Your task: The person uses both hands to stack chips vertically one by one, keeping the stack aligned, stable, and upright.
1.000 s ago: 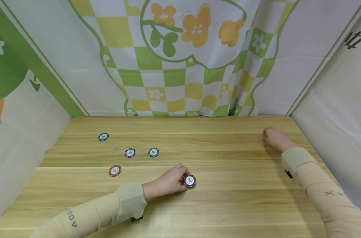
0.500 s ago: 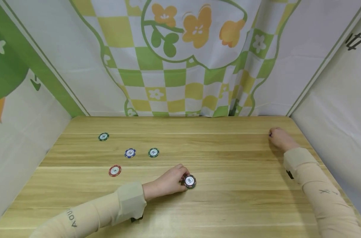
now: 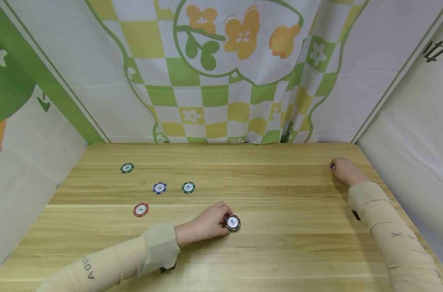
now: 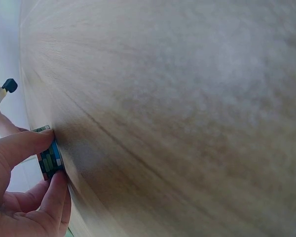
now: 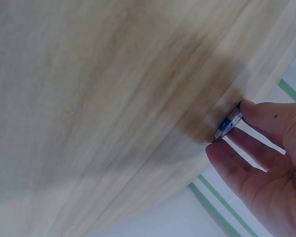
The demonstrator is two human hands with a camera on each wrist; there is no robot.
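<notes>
Near the middle front of the table, my left hand (image 3: 208, 222) grips a stack of poker chips with a black 100 chip (image 3: 233, 222) on top. From the left wrist, green and blue edges show in the stack (image 4: 50, 160) between thumb and fingers, low at the tabletop. At the far right, my right hand (image 3: 347, 170) pinches a blue poker chip (image 5: 228, 123) between thumb and fingertips. In the right wrist view that chip is seen nearly edge-on by the wood surface; whether it touches the table I cannot tell.
Loose chips lie flat on the left half of the wooden table (image 3: 280, 259): a green 20 chip (image 3: 127, 168), a blue 10 chip (image 3: 160, 187), another green chip (image 3: 188, 187) and a red 5 chip (image 3: 141, 209). A patterned curtain (image 3: 214, 97) hangs behind the back edge.
My right hand has shifted a little to the right, and the blue chip now shows at its fingertips. The left hand, its stack and the loose chips have stayed in place.
</notes>
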